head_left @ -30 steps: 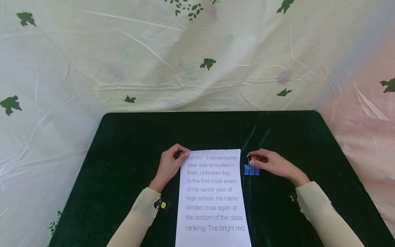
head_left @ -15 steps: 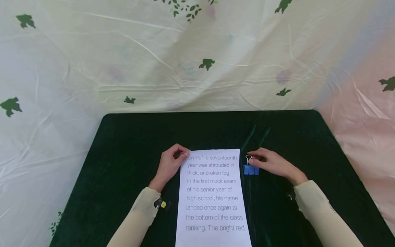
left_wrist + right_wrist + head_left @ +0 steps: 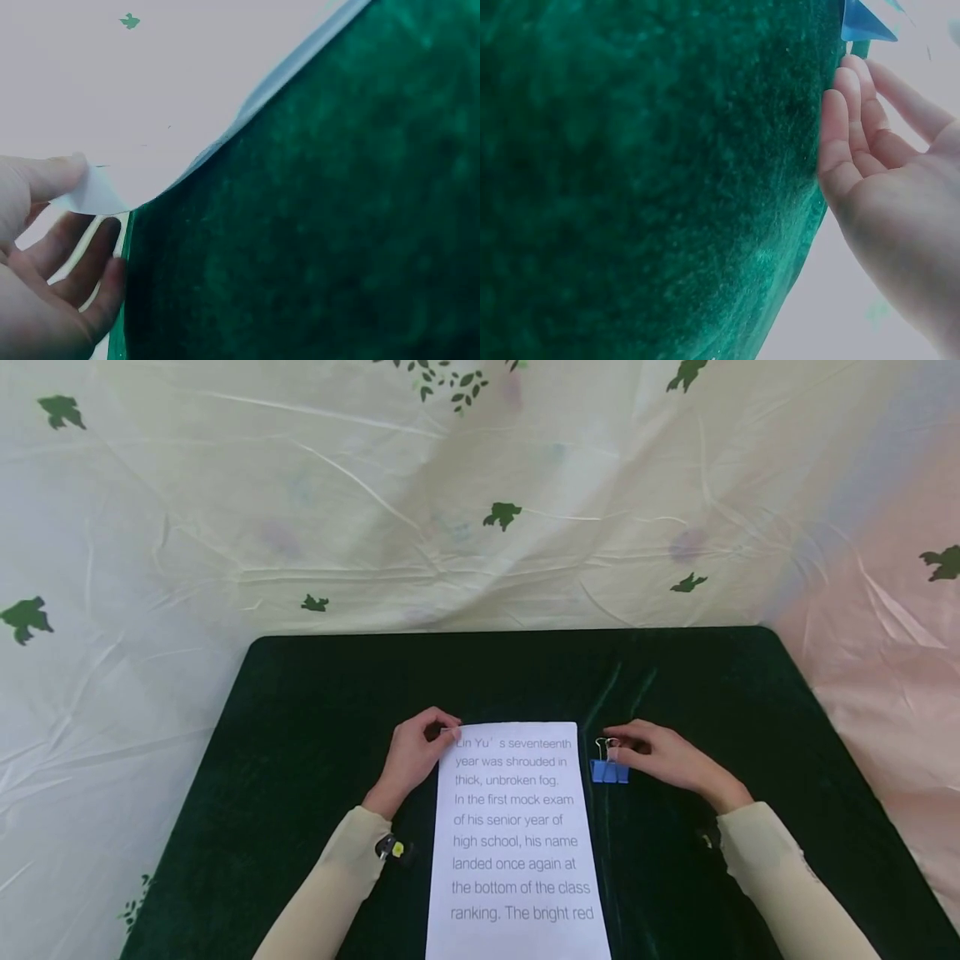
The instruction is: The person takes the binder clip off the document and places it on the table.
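A sheet of white paper (image 3: 513, 835) printed with large grey text lies lengthwise in front of me. My left hand (image 3: 412, 752) pinches its top left corner; in the left wrist view the thumb (image 3: 56, 178) presses on the paper (image 3: 112, 90), with fingers below and the corner lifted. To the right of the sheet, apart from it, is a blue binder clip (image 3: 610, 772) with its wire handles upward. My right hand (image 3: 667, 760) holds the clip by its handles between thumb and index finger. The right wrist view shows only part of the clip (image 3: 866, 24) beyond the right hand (image 3: 900, 165).
A dark green velvety cloth (image 3: 330, 677) covers the table, with creases right of centre. Behind it hangs a pale wrinkled curtain (image 3: 360, 510) with green bird shapes. Black wrist straps sit at both cuffs.
The paper's top right corner has shifted slightly left. The binder clip has moved a little left relative to my right fingers, and more of its handles shows. My left hand keeps its hold.
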Tool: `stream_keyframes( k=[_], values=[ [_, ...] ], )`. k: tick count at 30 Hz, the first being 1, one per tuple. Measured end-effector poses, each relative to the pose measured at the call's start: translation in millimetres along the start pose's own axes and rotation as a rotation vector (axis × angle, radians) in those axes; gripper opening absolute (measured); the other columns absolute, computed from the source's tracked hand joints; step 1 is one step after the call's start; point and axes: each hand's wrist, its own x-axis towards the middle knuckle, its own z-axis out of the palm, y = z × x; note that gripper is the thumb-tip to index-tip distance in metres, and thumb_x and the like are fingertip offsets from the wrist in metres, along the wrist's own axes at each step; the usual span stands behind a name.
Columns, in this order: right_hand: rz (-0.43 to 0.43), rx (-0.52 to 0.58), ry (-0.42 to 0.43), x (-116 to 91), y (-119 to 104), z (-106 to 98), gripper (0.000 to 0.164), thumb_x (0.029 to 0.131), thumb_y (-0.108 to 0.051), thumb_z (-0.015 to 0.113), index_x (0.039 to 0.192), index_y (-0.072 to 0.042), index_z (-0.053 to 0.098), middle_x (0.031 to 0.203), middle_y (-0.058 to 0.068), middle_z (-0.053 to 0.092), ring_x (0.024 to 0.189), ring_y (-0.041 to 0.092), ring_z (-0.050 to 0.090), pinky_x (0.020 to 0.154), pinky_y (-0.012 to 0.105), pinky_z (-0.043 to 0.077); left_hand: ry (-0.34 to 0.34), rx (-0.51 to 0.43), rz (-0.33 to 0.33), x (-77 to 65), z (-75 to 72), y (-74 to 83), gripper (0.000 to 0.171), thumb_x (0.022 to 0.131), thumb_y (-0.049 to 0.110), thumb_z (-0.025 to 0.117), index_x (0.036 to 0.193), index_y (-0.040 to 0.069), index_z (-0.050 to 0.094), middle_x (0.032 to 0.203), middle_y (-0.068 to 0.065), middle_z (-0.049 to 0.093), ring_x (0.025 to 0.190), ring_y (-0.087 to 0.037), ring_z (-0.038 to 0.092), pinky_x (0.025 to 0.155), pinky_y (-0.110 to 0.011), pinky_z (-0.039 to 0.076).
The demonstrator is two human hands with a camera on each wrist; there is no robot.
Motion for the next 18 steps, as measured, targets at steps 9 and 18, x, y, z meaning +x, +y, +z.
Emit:
stream_keyframes(
  k=[9,18],
  values=[
    [-0.017,-0.021,0.070,-10.4,1.8,-2.1,0.048,0.105,-0.037,0.061,0.145,-0.011,0.057,0.126,0.005,0.064,0.110,0.020,0.060,0.093,0.041,0.051,-0.052,0.214,-0.024,4.0,-6.7,-1.4,0.012,0.097,0.021,0.075,0.108,0.017,0.072,0.126,-0.007,0.067,0.111,-0.028,0.058,0.101,-0.050,0.047],
    [-0.022,-0.040,0.171,-23.8,-12.7,-3.4,0.049,0.107,-0.037,0.057,0.148,-0.009,0.053,0.143,0.016,0.057,0.124,0.035,0.058,0.099,0.059,0.048,-0.165,0.505,0.054,-9.8,-22.1,-0.4,0.058,0.099,0.041,0.069,0.150,0.017,0.055,0.153,-0.013,0.051,0.138,-0.036,0.047,0.113,-0.060,0.036]
  ],
)
